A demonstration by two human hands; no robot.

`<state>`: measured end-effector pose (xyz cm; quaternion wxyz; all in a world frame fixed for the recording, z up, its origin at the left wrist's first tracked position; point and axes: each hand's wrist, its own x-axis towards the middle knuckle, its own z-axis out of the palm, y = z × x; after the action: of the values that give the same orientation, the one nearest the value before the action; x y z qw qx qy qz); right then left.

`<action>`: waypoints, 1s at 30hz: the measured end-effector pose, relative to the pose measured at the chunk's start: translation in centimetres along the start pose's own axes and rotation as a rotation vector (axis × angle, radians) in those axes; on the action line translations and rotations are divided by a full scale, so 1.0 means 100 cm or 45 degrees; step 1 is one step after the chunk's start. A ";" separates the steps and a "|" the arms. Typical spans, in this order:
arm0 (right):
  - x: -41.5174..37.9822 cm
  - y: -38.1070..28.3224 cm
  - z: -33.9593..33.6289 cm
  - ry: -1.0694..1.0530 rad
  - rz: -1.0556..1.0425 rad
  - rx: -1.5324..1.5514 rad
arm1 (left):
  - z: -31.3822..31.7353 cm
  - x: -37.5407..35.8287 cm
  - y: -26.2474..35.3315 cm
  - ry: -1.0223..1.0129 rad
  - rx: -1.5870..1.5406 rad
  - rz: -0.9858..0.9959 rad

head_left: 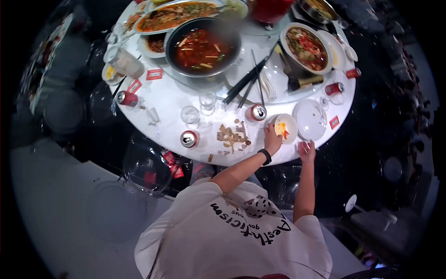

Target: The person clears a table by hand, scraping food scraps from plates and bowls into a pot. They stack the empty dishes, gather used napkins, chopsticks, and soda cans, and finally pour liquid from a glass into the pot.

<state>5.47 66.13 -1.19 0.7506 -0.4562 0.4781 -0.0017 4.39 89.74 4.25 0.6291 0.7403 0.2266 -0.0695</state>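
My left hand point(273, 139), with a dark band at the wrist, grips the near left side of a small white bowl point(291, 136). Orange and red food scraps lie inside the bowl. My right hand point(306, 151) is at the table's edge, just below a stained white plate point(310, 116). Its fingers look curled around something small and reddish, too blurred to name. Left of the bowl stands an open red drink can point(257, 113). A patch of brown scraps point(232, 137) lies on the white tabletop near my left forearm.
A large dark pot of red soup point(202, 49), an oval fish dish point(179, 17) and a bowl of stew point(306, 49) stand farther back. Black chopsticks point(246, 81) lie near them. Clear cups point(190, 115) and another can point(189, 139) stand left. A transparent chair point(147, 162) is beside the table.
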 end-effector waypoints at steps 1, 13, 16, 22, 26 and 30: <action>0.011 -0.011 0.005 0.011 0.032 0.064 | 0.005 0.004 -0.010 0.052 0.055 0.055; 0.065 -0.026 -0.007 -0.541 0.100 0.322 | -0.205 -0.121 -0.028 -0.536 -0.463 -0.181; 0.057 -0.016 0.008 -0.555 0.045 0.484 | -0.259 -0.145 -0.041 -0.259 -0.569 -0.404; 0.077 -0.002 -0.010 -0.551 -0.069 0.639 | -0.335 -0.156 -0.065 0.436 -0.682 -0.334; 0.086 -0.002 -0.020 -0.475 -0.080 0.440 | -0.389 -0.124 -0.103 0.563 -0.642 -0.281; 0.044 -0.005 0.009 -0.410 0.057 0.240 | -0.460 -0.084 -0.108 0.680 -0.600 -0.186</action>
<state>8.69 64.50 -3.93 0.8567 -0.3674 0.3595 0.0430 -15.98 133.10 6.95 0.6945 0.5489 0.4449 0.1357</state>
